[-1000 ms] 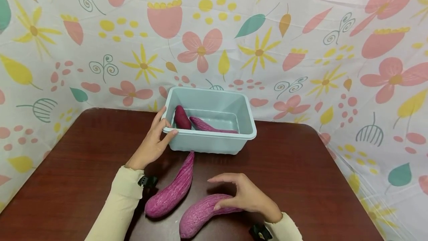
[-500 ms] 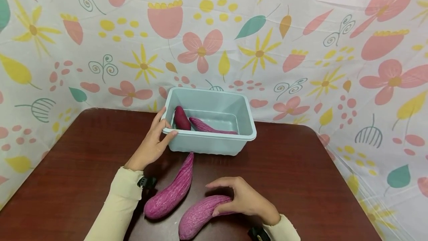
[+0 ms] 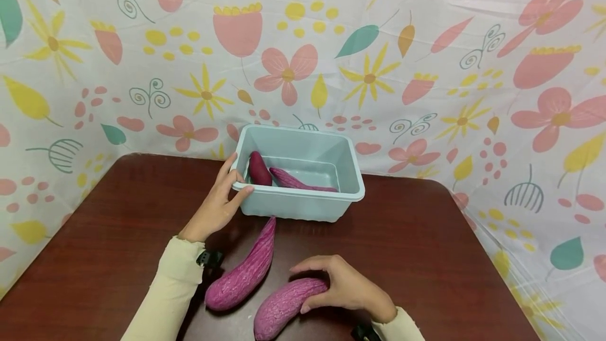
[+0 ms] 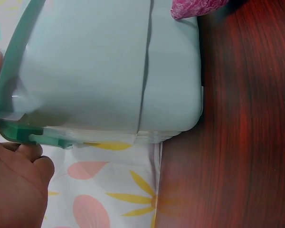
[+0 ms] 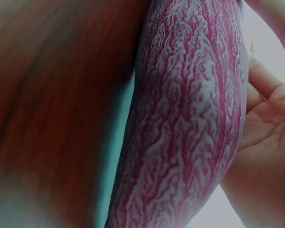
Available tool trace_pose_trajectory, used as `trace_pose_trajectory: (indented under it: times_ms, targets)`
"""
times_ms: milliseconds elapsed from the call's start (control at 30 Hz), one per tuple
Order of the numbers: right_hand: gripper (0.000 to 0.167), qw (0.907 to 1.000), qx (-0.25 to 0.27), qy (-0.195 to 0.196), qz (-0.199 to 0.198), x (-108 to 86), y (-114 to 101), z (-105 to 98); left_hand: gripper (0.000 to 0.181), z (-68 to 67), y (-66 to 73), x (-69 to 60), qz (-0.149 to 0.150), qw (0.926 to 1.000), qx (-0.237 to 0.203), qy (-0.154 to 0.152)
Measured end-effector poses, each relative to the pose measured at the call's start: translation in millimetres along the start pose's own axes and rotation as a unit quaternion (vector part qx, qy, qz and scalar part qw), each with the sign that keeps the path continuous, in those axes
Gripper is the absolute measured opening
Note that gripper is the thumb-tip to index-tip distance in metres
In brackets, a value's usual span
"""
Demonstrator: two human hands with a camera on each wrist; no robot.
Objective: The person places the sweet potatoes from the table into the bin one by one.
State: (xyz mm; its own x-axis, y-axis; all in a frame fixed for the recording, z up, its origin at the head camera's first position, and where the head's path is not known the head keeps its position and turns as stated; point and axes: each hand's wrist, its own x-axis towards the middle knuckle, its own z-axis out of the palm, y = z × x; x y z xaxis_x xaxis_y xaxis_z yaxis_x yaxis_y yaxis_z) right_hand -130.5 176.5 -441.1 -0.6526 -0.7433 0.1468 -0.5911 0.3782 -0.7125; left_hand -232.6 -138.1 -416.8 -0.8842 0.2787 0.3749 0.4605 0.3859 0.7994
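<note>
My right hand (image 3: 347, 288) is bent around the right end of a fat purple eggplant (image 3: 286, 304), with my thumb on the near side. It lies on the brown table (image 3: 416, 257). My left hand (image 3: 215, 207) grips the left front corner of the blue bin (image 3: 293, 207). 1 other eggplant (image 3: 243, 280) lies between my hands, and 2 veggies (image 3: 259, 169) sit inside the bin.

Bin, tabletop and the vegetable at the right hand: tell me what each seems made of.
Bin: likely molded plastic, satin, given smooth walls and rounded rim.
Tabletop: wood or wood-look laminate, semi-gloss, given its reddish-brown grain.
Vegetable: real or imitation, unclear; skin looks fairly matte, with pale streaks.
</note>
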Motion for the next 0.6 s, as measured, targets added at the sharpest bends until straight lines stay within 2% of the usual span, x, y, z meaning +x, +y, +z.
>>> trace_pose_trajectory:
  times_ms: [400, 600]
  targets:
    - [0.055, 0.9999, -0.003, -0.014, 0.004, -0.3, -0.9, 2.0, 0.02, 0.2, 0.2, -0.7, 0.0, 1.0, 0.003, 0.0]
    - [0.049, 0.9997, -0.001, -0.021, -0.009, 0.4, -2.8, 1.8, 0.022, -0.3, 1.9, -0.4, -0.003, 1.0, 0.001, 0.001]
